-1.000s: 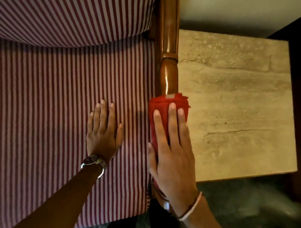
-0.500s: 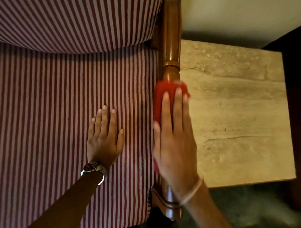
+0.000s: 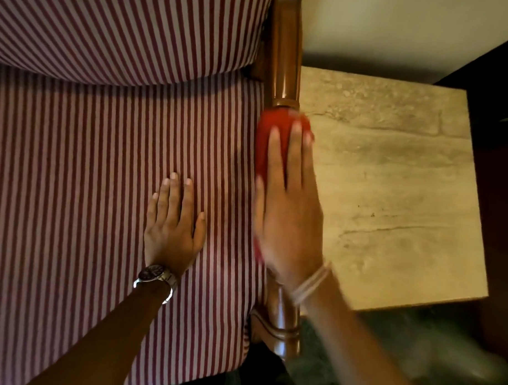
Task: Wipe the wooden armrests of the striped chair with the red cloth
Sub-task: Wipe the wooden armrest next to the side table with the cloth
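The striped chair's seat (image 3: 89,186) of red and white fabric fills the left of the head view, with its backrest cushion above. Along its right side runs the glossy wooden armrest (image 3: 284,63). My right hand (image 3: 289,211) lies flat on the red cloth (image 3: 267,144), pressing it onto the middle of the armrest, fingers pointing toward the chair's back. The cloth wraps over the wood and mostly hides under my palm. My left hand (image 3: 172,221), with a wristwatch, rests flat and empty on the seat just left of the armrest.
A beige stone-topped side table (image 3: 391,182) stands directly right of the armrest. A pale wall lies behind it and dark furniture (image 3: 503,114) at the far right. The armrest's front post (image 3: 284,331) shows near my wrist, with dark floor below.
My right hand has slid the red cloth along the armrest toward the chair's back, uncovering the front end of the wood. My left hand has stayed flat on the seat.
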Tool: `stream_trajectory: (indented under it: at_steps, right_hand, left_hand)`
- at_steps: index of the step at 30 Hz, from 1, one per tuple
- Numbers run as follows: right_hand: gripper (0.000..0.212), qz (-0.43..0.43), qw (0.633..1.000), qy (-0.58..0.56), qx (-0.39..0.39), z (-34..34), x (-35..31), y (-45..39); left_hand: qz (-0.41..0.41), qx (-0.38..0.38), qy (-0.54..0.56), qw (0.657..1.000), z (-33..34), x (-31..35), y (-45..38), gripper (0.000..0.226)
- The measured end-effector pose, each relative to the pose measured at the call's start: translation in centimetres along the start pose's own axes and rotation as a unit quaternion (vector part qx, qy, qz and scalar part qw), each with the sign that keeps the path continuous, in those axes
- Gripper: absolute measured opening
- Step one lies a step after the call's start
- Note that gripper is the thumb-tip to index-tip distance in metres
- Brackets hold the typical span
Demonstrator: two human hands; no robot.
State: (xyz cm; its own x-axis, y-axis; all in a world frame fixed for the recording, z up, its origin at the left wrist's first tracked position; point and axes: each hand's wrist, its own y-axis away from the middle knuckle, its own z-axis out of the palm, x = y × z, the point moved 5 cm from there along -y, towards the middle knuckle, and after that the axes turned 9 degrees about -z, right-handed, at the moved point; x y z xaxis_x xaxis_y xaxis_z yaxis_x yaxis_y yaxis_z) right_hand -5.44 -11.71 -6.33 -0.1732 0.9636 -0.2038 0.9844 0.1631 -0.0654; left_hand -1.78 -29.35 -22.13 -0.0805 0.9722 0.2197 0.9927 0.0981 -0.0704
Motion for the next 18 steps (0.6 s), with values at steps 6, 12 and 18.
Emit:
stream_trajectory:
  at_steps: [6,12,18]
  right_hand:
    - [0.069,-0.001,0.999,0.027,-0.029,0.3,-0.3,1.7]
    - [0.064,0.0,0.999,0.051,0.01,-0.1,2.5,-14.3]
    - [0.07,-0.003,1.0,0.012,-0.022,-0.2,-1.7,9.3]
  left_hand:
    - [-0.006,-0.017,0.007,1.0,-0.3,0.2,-0.1,0.065]
    - [0.0,-0.013,0.005,1.0,-0.4,0.1,-0.1,0.065]
    - [-0.004,-0.022,0.013,1.0,-0.1,0.1,0.1,0.066]
